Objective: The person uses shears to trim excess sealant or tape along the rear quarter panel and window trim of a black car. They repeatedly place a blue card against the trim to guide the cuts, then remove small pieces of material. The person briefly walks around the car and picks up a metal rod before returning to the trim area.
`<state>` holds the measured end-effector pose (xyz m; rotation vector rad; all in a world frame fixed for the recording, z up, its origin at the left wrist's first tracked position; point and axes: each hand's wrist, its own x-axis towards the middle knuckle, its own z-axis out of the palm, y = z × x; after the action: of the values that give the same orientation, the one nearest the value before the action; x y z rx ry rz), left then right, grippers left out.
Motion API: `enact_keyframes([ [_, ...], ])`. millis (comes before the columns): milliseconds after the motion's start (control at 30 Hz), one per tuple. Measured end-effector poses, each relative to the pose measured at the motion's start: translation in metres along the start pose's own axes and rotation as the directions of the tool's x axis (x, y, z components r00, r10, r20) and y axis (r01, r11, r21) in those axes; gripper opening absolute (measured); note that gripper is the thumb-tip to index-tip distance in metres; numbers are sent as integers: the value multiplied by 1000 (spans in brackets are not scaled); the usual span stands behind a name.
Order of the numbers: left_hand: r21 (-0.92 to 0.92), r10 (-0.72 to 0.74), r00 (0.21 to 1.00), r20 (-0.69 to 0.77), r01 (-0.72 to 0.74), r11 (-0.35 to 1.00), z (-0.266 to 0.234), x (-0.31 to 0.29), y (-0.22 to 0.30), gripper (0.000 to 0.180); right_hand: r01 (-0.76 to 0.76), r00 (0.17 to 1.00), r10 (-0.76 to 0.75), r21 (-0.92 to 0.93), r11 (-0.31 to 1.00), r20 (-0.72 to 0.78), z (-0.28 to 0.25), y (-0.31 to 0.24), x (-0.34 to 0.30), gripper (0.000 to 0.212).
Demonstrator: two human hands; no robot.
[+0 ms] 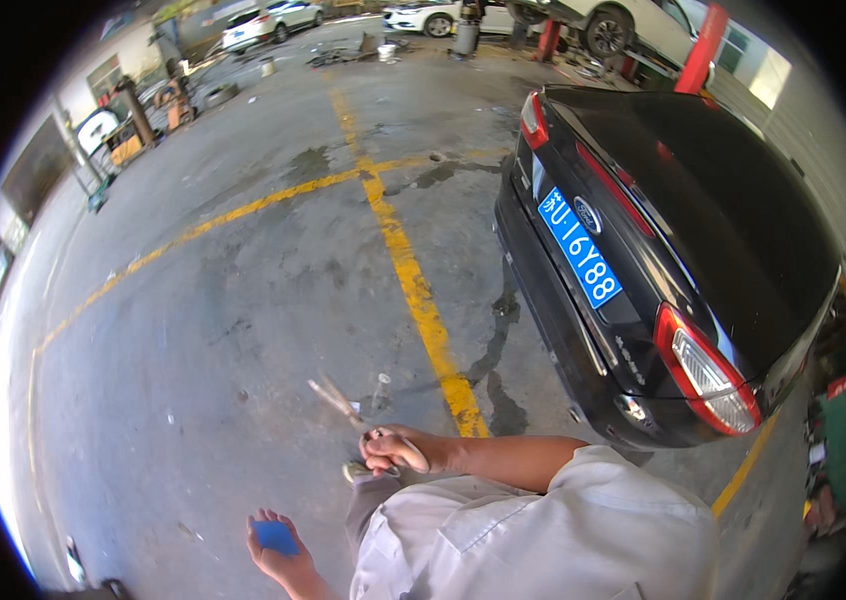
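Note:
My right hand is closed at waist height in front of me, its forearm reaching in from the right. Out of its grip points a slim two-pronged tool, like a pair of scissors; its exact kind is too blurred to tell. Lower and to the left, my left hand holds a small flat blue rectangular piece against the fingers. What the blue piece is cannot be made out. The hands are apart, and neither touches the car.
A black car stands close on my right, its rear bumper and tail light nearest. Yellow lines mark the grey concrete floor. Farther off are white cars, one raised between red lift posts, and workshop equipment along the left.

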<state>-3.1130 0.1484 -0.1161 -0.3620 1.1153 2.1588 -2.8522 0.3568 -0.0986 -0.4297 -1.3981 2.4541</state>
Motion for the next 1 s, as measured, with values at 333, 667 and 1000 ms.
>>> enact_keyframes([
  [333,335,-326,845,423,188,923,258,203,32,46,303,694,-290,-97,948,-660,-40,-111,115,42],
  [667,367,-581,694,424,455,811,412,336,-113,30,53,273,-373,-373,926,-887,-222,-178,203,57],
  [1000,549,-556,773,305,334,766,585,394,-182,43,-76,585,-262,-374,924,-768,-322,-270,326,31],
])
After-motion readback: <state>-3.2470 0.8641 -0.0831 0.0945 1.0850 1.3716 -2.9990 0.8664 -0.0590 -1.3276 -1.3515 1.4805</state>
